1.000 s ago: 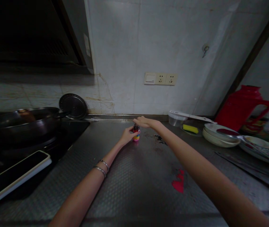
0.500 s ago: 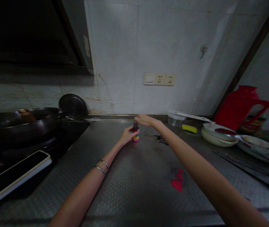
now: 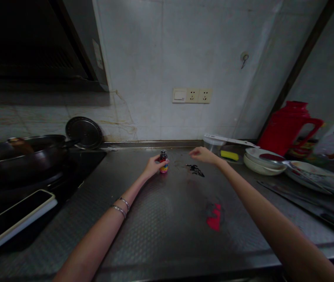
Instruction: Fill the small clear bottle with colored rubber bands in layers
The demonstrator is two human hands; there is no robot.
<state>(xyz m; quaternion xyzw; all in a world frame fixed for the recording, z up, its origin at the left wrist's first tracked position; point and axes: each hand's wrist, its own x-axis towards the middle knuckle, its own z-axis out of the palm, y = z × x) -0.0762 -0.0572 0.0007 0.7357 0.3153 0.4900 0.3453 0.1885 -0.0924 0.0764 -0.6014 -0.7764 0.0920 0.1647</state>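
My left hand [image 3: 153, 166] is wrapped round a small jar [image 3: 163, 161] that stands upright on the metal counter [image 3: 143, 235]. The jar has a dark upper part and a colourful lower part. To its right, my right hand [image 3: 203, 155] hovers over the counter with its fingers bent together; whether something small is between them is too blurred to tell. Small black pieces [image 3: 196, 170] lie on the counter below that hand, and nearer the front are red pieces [image 3: 214, 219].
A pan [image 3: 34, 160] sits on the stove at left, with a phone [image 3: 14, 219] in front. At right are a clear container [image 3: 212, 145], a yellow sponge [image 3: 229, 155], stacked bowls [image 3: 263, 166], a red thermos [image 3: 284, 127] and a long knife-like tool [image 3: 296, 203].
My right hand has left the top of the jar and moved right, over the black pieces. My left hand still holds the jar. The view has shifted slightly.
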